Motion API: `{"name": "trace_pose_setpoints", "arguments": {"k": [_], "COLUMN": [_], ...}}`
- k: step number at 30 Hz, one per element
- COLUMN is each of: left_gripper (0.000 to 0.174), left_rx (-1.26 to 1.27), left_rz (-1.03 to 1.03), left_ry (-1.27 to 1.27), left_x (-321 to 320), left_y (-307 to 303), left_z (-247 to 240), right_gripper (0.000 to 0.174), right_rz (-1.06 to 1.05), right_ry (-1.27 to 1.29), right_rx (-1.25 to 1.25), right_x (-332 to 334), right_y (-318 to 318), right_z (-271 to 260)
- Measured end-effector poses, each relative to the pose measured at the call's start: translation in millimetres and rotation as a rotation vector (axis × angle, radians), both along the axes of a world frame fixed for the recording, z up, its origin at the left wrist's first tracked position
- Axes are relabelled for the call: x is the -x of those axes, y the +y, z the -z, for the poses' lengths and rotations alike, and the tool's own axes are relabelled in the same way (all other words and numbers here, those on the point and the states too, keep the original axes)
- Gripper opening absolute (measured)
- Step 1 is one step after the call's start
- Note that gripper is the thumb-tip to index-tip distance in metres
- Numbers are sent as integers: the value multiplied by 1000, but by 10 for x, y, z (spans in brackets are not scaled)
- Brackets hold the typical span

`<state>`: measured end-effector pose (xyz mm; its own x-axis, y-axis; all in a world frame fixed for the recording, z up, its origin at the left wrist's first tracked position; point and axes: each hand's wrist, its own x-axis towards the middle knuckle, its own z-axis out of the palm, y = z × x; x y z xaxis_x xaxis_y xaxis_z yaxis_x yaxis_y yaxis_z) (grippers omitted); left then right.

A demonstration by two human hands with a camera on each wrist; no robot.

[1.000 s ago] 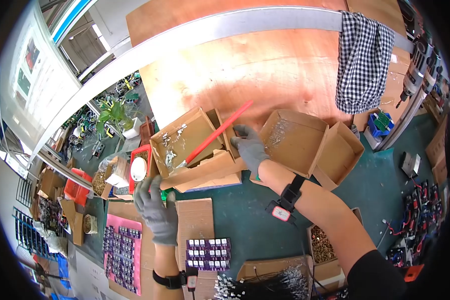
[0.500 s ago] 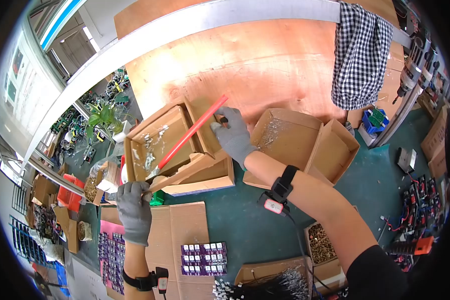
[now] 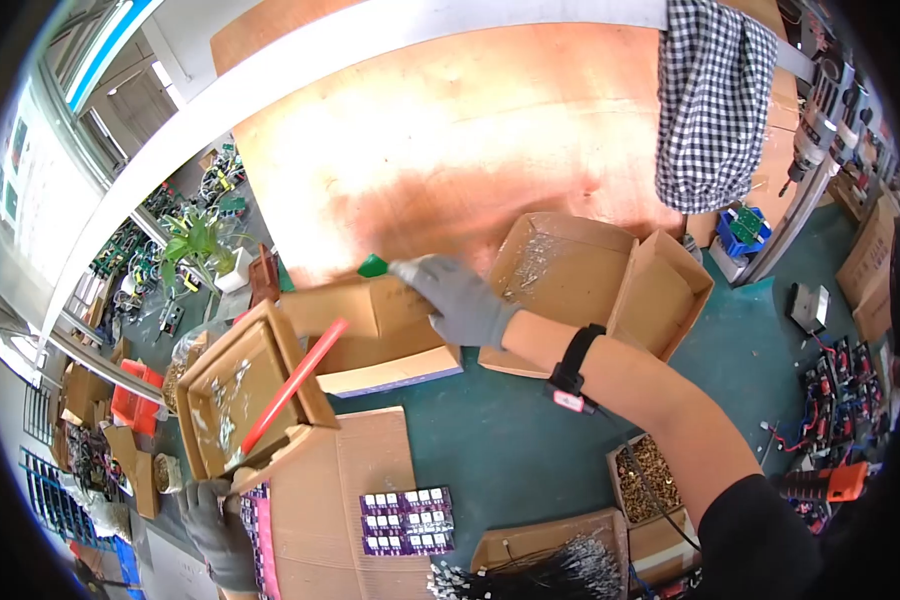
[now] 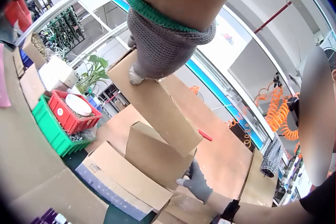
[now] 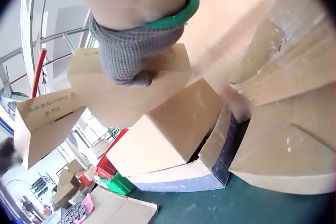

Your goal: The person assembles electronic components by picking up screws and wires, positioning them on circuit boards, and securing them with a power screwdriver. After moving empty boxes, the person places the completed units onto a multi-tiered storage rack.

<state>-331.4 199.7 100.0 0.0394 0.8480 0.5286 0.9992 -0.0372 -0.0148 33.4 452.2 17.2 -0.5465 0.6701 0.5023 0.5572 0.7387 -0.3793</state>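
My gloved left hand [image 3: 218, 535] grips the near edge of a shallow cardboard tray box [image 3: 315, 405], held tilted at the left. Small white pieces lie in it, and a red strip [image 3: 295, 385] slants across it. In the left wrist view the same tray box [image 4: 157, 111] hangs from the left hand [image 4: 163, 45]. Further right, my gloved right hand [image 3: 455, 300] holds the wall of a second cardboard box [image 5: 121, 98]. Its thumb side presses the panel in the right wrist view. Under that stands a box with a printed purple side [image 3: 400, 378].
Two open cardboard boxes [image 3: 660, 320] stand right of the right hand. Purple circuit boards [image 3: 405, 522] lie on flat cardboard at the front. Black cables with white connectors [image 3: 560, 570] and a box of brass-coloured parts [image 3: 650, 480] are nearer me. A checked cloth [image 3: 715, 110] hangs from the rail.
My left hand has drawn the tray box and red strip left and toward me, off the other boxes. The right hand has moved slightly left and lower, onto the box behind.
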Motion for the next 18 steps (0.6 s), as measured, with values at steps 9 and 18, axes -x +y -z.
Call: {"name": "trace_pose_setpoints", "arguments": {"k": [9, 18], "left_gripper": [40, 28], "left_rx": [-47, -48], "left_rz": [-32, 50], "left_ry": [29, -220], "left_x": [235, -171], "left_y": [-274, 221], "left_z": [225, 168], "right_gripper": [45, 24], "right_rz": [428, 705], "right_ry": [-280, -614], "right_rx": [-241, 256], "right_x": [-82, -1368], "right_y": [157, 691], "right_z": [217, 392]}}
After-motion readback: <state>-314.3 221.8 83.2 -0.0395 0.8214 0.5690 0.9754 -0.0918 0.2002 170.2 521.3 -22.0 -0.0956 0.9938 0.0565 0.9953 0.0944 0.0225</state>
